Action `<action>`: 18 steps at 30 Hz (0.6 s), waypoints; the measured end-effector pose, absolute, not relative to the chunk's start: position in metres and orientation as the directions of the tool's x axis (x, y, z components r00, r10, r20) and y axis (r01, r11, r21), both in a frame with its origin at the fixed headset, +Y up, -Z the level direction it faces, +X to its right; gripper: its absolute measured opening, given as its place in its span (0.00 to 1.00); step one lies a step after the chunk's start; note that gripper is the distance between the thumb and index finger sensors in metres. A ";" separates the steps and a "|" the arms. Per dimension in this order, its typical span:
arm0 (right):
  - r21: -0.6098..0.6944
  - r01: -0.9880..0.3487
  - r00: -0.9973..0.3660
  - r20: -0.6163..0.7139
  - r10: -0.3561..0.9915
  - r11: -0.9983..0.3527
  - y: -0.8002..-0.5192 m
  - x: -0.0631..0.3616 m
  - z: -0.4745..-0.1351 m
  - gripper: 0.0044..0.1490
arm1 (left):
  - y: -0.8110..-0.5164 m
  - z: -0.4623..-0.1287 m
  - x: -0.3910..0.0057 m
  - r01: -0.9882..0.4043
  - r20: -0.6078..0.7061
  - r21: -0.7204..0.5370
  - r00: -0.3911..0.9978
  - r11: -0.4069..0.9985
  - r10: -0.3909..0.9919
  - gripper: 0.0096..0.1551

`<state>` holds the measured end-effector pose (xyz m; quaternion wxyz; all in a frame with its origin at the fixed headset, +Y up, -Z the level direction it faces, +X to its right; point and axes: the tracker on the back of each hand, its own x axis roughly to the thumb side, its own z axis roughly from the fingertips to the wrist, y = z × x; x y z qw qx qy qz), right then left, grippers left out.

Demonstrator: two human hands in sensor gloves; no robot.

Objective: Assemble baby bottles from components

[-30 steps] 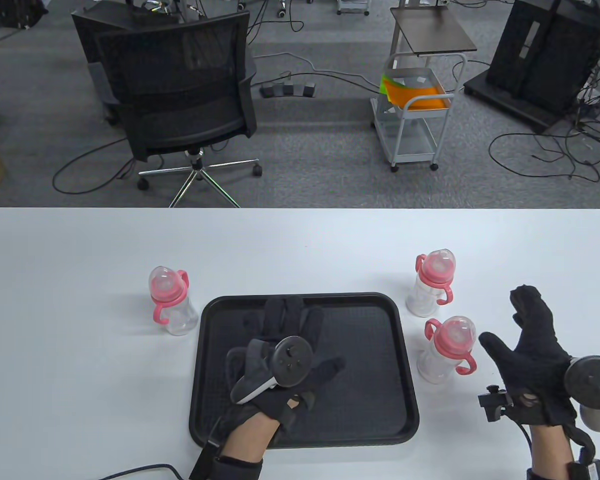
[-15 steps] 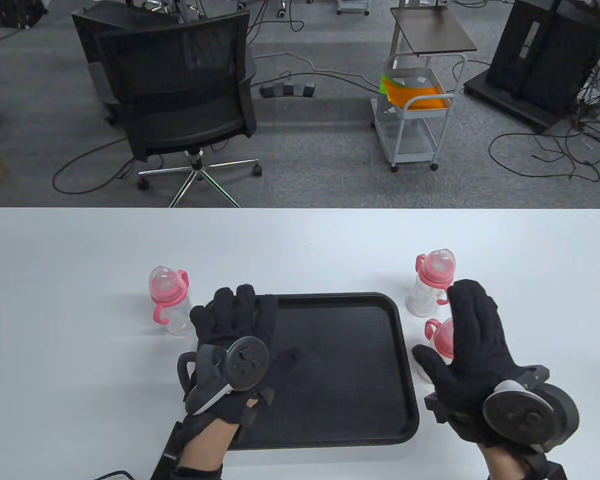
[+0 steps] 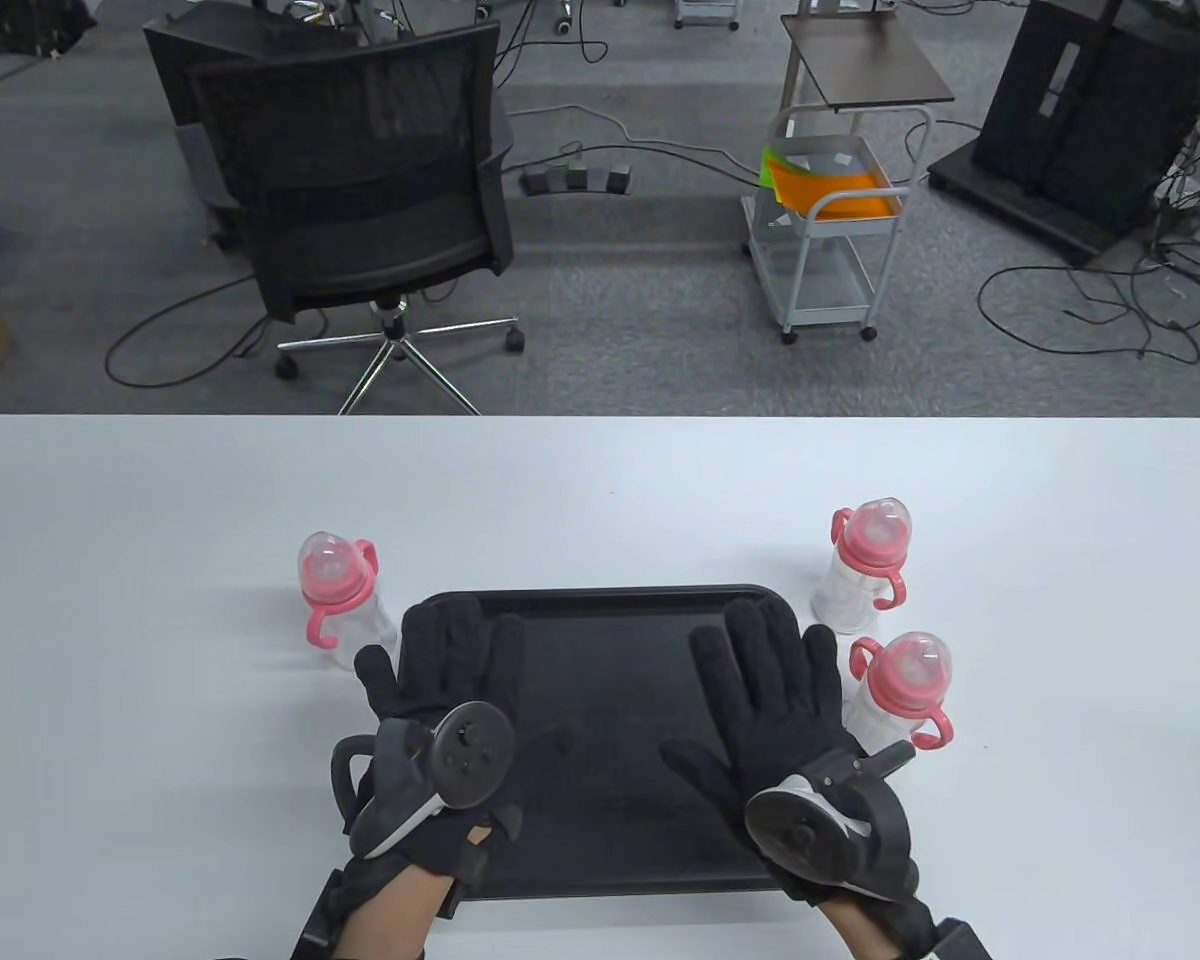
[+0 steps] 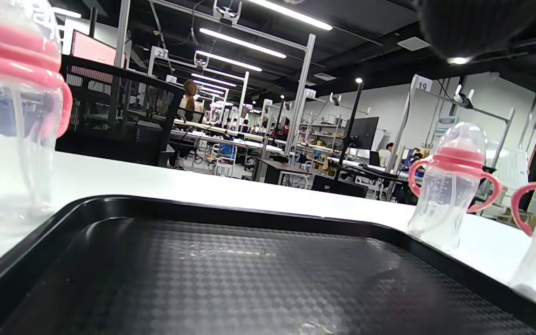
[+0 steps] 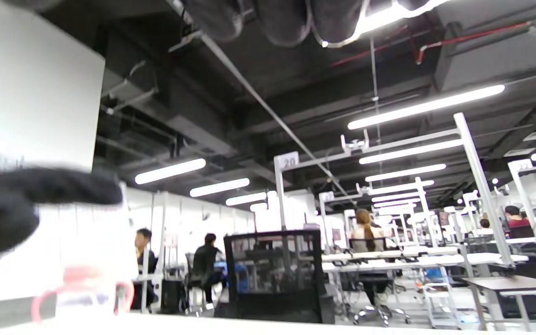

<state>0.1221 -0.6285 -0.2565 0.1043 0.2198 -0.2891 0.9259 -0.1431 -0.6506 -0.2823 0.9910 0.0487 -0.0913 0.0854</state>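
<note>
White table (image 3: 600,480): three capped bottles stand outside black tray (image 3: 610,600), likely finished. Left hand (image 3: 450,690), right hand (image 3: 770,690) flat, fingers straight, holding nothing, over tray's left and right parts.

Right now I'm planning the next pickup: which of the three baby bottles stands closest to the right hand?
The near-right bottle, standing just beside the right hand. The far-right bottle is farther back, and the left bottle stands across the tray.
</note>
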 end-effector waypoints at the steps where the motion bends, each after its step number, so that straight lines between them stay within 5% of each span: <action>1: -0.480 -0.299 -0.881 0.472 0.045 -0.825 -0.633 0.120 -0.258 0.55 | -0.650 -0.282 -0.141 -0.158 0.188 0.075 0.972 0.985 0.141 0.63; 18: -0.392 -0.045 -0.900 0.415 -0.134 -0.919 -0.666 0.111 -0.274 0.59 | -0.671 -0.288 -0.129 -0.053 0.196 -0.098 0.978 0.994 0.072 0.63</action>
